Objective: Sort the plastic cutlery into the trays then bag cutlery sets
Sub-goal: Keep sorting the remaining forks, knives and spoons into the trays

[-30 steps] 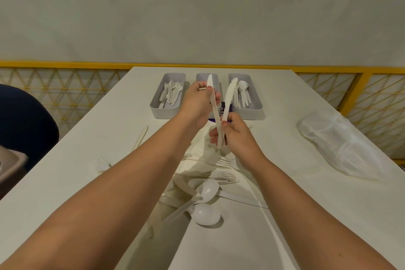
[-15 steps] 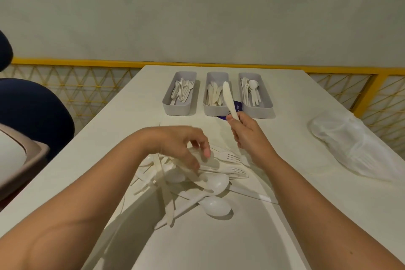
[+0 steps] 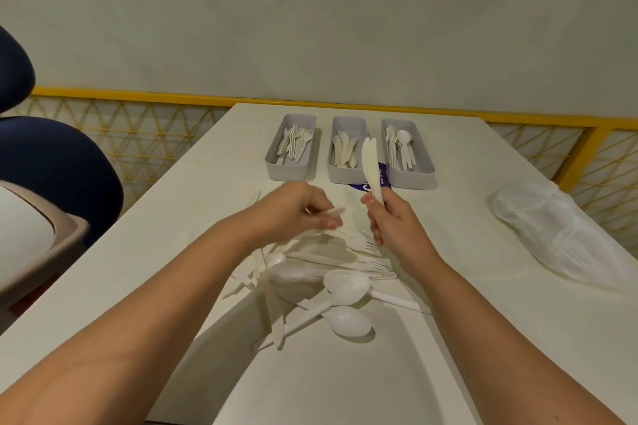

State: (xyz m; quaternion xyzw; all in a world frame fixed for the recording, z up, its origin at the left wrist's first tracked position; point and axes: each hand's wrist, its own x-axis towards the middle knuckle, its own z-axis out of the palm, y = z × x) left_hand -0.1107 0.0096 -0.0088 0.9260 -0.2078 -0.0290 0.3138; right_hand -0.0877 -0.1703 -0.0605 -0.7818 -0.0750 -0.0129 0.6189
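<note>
Right hand (image 3: pixel 393 222) grips a flat white plastic knife (image 3: pixel 370 162) upright by its handle. Left hand (image 3: pixel 293 210) pinches a thin white cutlery handle (image 3: pixel 335 212) above the cutlery pile (image 3: pixel 345 283) mid-table; grey rectangular trays (image 3: pixel 286 173) line the far edge.

Three grey rectangular plastic trays (image 3: pixel 286 172) stand in a row at the upper middle of the frame, too crowded inside to count. In the loose pile at centre I count three white plastic spoons (image 3: pixel 346 283) and at least two white plastic forks (image 3: pixel 379 266). One clear plastic bag (image 3: pixel 559 235) lies at the right. There are two hands. The right hand (image 3: pixel 397 224) holds one cream plastic knife (image 3: pixel 371 166), or two pressed together, I cannot tell. The left hand (image 3: pixel 293 207) holds one slim white piece (image 3: pixel 333 212).
</note>
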